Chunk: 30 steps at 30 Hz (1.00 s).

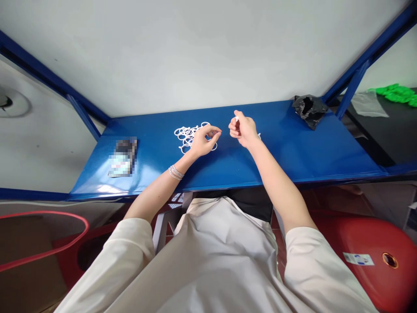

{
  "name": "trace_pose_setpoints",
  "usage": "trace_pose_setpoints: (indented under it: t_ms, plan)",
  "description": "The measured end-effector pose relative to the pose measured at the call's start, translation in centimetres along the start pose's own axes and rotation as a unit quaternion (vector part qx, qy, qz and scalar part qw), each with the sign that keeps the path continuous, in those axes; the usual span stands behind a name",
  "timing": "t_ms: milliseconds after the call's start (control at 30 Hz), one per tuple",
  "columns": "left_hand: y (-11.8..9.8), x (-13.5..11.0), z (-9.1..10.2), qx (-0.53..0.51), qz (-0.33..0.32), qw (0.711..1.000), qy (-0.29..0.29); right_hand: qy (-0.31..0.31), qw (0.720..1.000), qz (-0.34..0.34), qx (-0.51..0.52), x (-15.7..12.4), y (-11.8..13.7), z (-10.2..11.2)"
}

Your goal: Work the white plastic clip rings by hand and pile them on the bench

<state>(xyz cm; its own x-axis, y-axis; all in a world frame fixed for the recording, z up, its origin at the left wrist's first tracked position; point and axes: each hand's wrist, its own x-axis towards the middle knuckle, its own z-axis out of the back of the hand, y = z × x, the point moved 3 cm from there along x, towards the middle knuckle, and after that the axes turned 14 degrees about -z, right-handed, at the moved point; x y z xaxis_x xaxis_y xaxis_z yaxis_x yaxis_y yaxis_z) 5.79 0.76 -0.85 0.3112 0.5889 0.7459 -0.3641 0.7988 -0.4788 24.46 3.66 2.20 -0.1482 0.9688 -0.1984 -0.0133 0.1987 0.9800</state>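
A loose pile of white plastic rings lies on the blue table, several of them overlapping, with small knobs on some. My left hand hovers over the right side of this pile and hides part of it. Its thumb and forefinger curve toward each other in a pinch; whatever lies between the tips is too small to make out. To the right, my right hand is closed, with a small white plastic piece showing between thumb and fingers. Another bit of white peeks out behind the right wrist, mostly hidden.
The blue table meets a pale wall behind. A pixelated flat item lies at its left. At the back right sits a crumpled black plastic bag. Beyond the blue frame are green material and a clear bag. Red stools flank me.
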Motion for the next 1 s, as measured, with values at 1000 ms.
trace_pose_setpoints:
  t_ms: [1000]
  plan:
    - [0.9,0.0,0.5,0.066,0.005,0.996,-0.055,-0.028,0.959,0.121,-0.255,1.0,-1.6,0.4]
